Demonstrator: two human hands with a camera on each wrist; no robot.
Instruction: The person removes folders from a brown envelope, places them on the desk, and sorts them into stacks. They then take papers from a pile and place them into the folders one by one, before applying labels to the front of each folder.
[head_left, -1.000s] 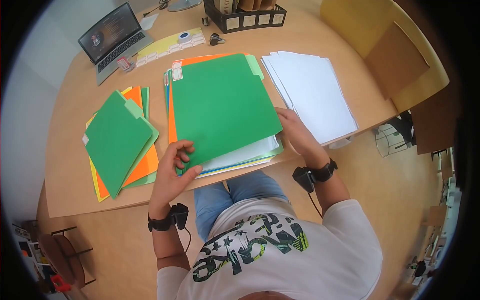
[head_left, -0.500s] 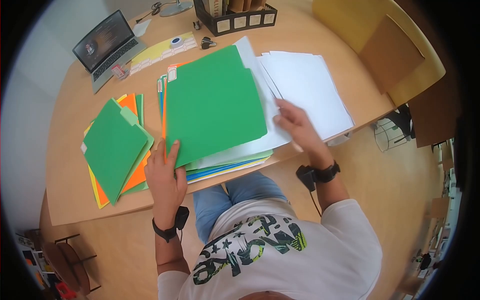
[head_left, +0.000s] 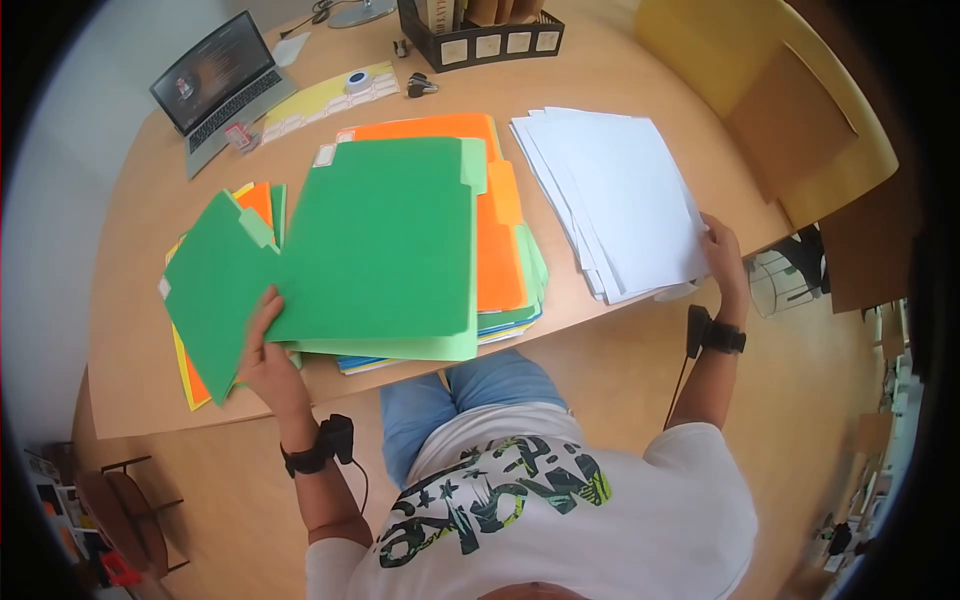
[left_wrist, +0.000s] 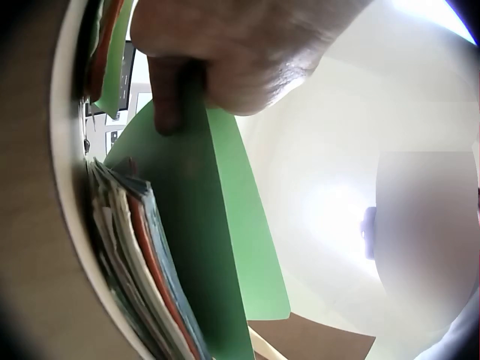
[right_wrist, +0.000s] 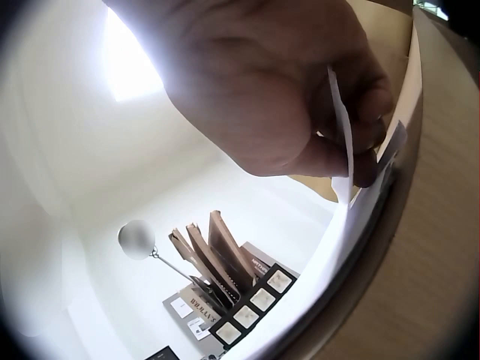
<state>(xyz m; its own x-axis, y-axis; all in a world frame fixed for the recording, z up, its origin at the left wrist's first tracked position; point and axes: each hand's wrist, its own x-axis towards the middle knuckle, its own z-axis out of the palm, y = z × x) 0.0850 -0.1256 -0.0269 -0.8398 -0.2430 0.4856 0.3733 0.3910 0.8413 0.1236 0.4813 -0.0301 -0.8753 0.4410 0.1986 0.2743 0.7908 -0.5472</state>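
My left hand (head_left: 273,372) pinches the lower left corner of a green file folder (head_left: 385,240), fingers on one face and thumb on the other. In the left wrist view this folder (left_wrist: 251,255) is raised on edge over a stack of folders and papers. An orange folder (head_left: 502,265) tops that stack. At the right, my right hand (head_left: 727,262) is at the right edge of a stack of white paper (head_left: 630,200). The right wrist view shows thumb and fingers pinching a sheet (right_wrist: 341,124) that bends upward. Farther left, another green folder (head_left: 215,285) lies askew on its pile.
Behind the folders are an open laptop (head_left: 225,85), a yellow label sheet (head_left: 325,105) with a tape roll (head_left: 358,80), a black clip (head_left: 421,86) and a black organizer (head_left: 480,45). A yellow chair (head_left: 800,90) stands at the right edge of the table (head_left: 130,400).
The green folder has moved left and down off the middle stack with my left hand, uncovering the orange folder. My right hand has moved right, from the paper stack's left side to its right edge.
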